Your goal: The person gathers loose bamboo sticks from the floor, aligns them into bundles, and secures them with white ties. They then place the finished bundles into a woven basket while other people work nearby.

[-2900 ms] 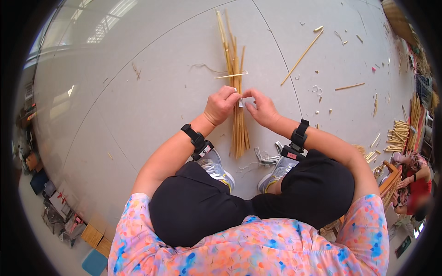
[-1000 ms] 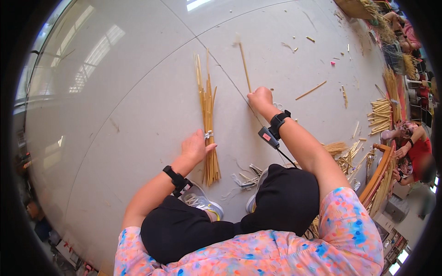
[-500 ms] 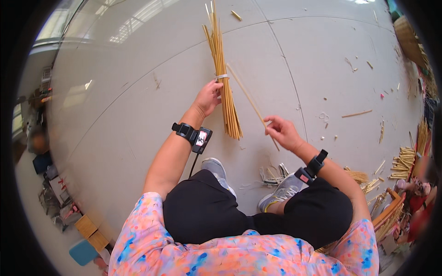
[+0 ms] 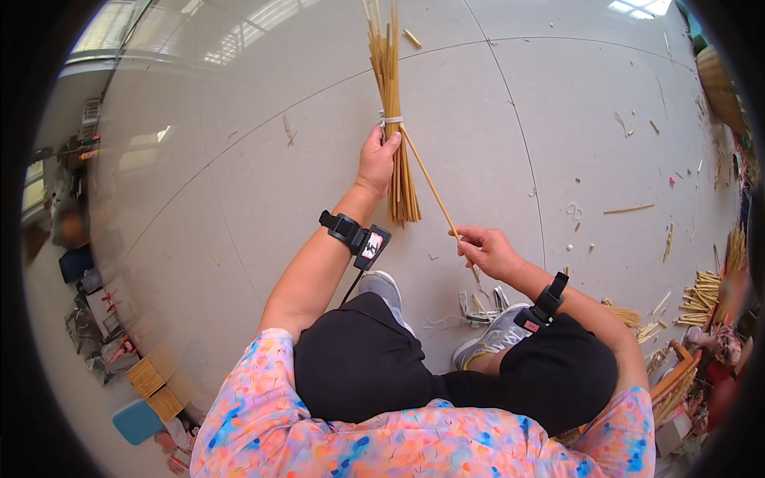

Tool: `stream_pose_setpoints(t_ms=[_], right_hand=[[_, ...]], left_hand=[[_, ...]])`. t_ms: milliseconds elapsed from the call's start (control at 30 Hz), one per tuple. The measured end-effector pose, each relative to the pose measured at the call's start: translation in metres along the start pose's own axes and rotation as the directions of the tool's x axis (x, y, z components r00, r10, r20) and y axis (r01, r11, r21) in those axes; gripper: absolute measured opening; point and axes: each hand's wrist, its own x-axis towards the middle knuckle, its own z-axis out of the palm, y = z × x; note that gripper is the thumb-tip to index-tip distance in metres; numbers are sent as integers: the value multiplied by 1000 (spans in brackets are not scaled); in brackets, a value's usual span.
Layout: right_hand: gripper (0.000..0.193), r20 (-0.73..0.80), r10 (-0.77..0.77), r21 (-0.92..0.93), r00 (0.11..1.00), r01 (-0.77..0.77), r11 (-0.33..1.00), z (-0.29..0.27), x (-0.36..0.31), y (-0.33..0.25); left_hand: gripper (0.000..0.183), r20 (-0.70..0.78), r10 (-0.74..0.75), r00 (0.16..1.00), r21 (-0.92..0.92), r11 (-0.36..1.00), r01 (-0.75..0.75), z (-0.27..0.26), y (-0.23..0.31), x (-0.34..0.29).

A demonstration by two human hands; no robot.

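A bundle of thin yellow-brown stalks (image 4: pixel 404 187) is bound round its middle by a white band (image 4: pixel 394 119). My left hand (image 4: pixel 377 163) is closed on the bundle just below the band, thumb across its front. Between the thumb and fingers of my right hand (image 4: pixel 488 252), a single loose stalk (image 4: pixel 426 171) runs slantwise toward the bundle. Its upper end meets the bundle's right side at the band; I cannot tell whether it is under the band. The lower end sticks out below my right fingers.
Stalk scraps (image 4: pixel 629 209) lie about the pale tiled floor (image 4: pixel 271 207). Cut stalk pieces (image 4: pixel 701 299) are heaped at the right, by a wooden frame (image 4: pixel 673 374). White strips (image 4: pixel 482 307) lie by my right shoe (image 4: pixel 498 334). A blue stool (image 4: pixel 137 422) stands at the lower left.
The single stalk's upper end has come against the bundle at the band; before, it stood slightly apart. My left thumb now lies over the bundle's front. The bundle stands more upright.
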Motion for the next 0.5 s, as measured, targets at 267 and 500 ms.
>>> stream_pose_setpoints(t_ms=[267,500], right_hand=[[26,137,120,118,983,-137,984,1,2,0],[25,-32,59,208,998,-51,977,-37,12,-3]], left_hand=[[22,-54,64,996,87,994,-59,10,-1,-4],[32,5,-176,984,275,947,168,9,-5,-7]])
